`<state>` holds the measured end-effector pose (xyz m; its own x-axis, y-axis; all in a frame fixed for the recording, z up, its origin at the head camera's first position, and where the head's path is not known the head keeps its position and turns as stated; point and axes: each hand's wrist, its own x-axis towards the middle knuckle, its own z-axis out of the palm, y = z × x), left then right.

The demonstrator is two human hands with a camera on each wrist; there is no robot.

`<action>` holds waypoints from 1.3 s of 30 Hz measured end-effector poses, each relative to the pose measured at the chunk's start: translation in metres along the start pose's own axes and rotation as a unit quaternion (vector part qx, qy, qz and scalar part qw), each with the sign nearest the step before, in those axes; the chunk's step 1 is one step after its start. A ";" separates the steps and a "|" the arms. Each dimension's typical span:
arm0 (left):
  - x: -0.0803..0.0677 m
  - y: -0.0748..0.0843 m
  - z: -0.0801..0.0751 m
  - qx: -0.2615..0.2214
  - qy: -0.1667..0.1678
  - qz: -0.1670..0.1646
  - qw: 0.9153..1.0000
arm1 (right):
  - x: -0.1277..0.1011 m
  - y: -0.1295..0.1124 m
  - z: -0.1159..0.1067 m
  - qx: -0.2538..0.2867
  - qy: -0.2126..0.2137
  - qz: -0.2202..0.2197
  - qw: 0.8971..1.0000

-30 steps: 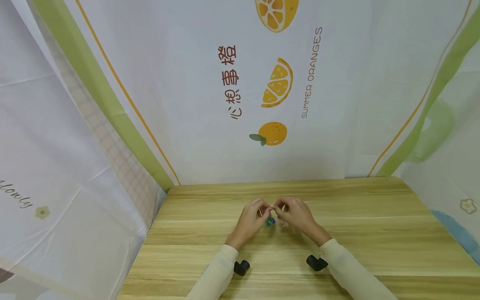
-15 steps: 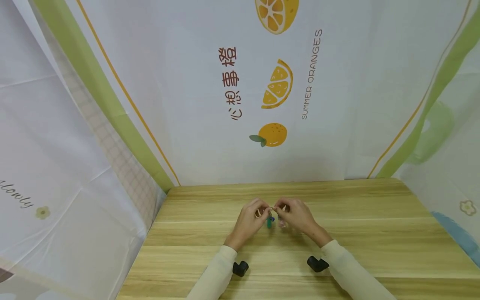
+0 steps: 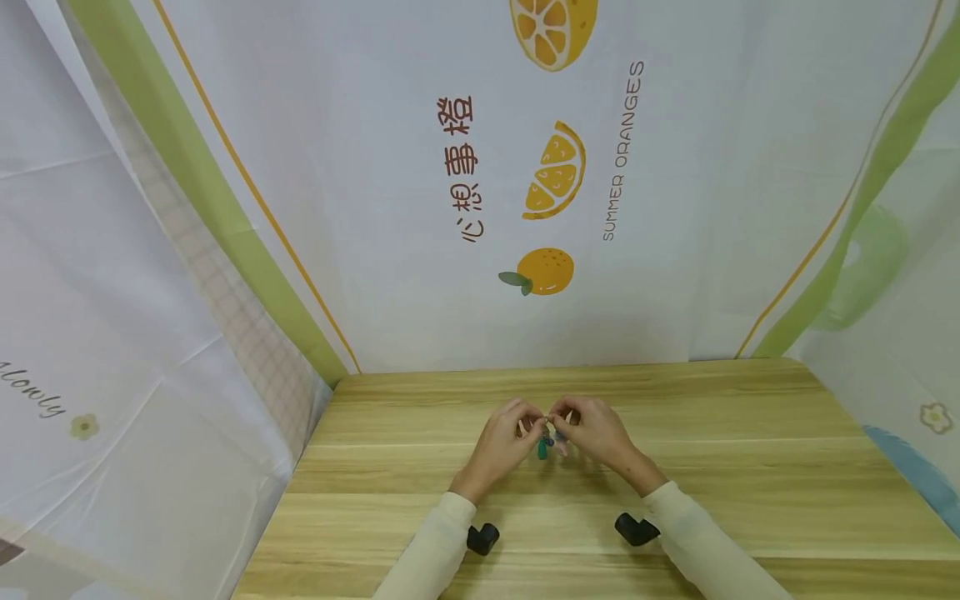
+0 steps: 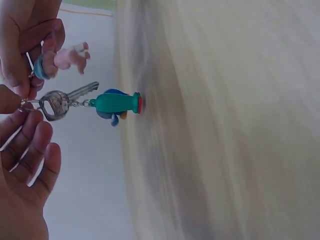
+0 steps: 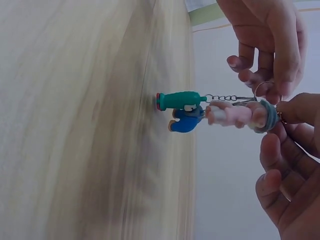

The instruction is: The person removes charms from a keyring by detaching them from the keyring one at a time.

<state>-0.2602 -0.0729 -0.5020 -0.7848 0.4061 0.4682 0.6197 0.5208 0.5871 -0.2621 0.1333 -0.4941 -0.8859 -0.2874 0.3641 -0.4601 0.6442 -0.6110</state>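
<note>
I see both hands above the wooden surface (image 3: 420, 467), left hand (image 3: 501, 442) and right hand (image 3: 596, 432) each pinching the key ring (image 4: 26, 104) — silver key (image 4: 62, 100), teal charm (image 4: 117, 103), pink figure (image 5: 235, 115) dangling just over the surface.

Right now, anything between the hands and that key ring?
Nothing visible. The left hand and the right hand both pinch the key ring directly. The key and the green charm hang below it, just above the table.
</note>
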 end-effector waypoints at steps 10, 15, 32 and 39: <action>0.002 0.003 0.002 0.005 0.000 -0.022 1.000 | -0.001 -0.003 -0.001 -0.005 0.009 -0.013 1.000; 0.003 0.002 0.003 0.011 0.010 -0.024 1.000 | 0.000 -0.002 0.000 -0.003 0.003 -0.005 1.000; 0.007 -0.003 -0.004 0.000 0.035 -0.008 0.999 | 0.003 0.001 0.001 0.005 0.005 0.023 1.000; 0.005 -0.004 -0.004 -0.032 0.027 -0.006 0.999 | 0.003 0.001 -0.001 0.022 0.008 0.015 1.000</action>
<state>-0.2665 -0.0761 -0.4992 -0.7913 0.3584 0.4954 0.6114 0.4755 0.6325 -0.2648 0.1340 -0.4931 -0.8981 -0.2566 0.3572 -0.4364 0.6205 -0.6515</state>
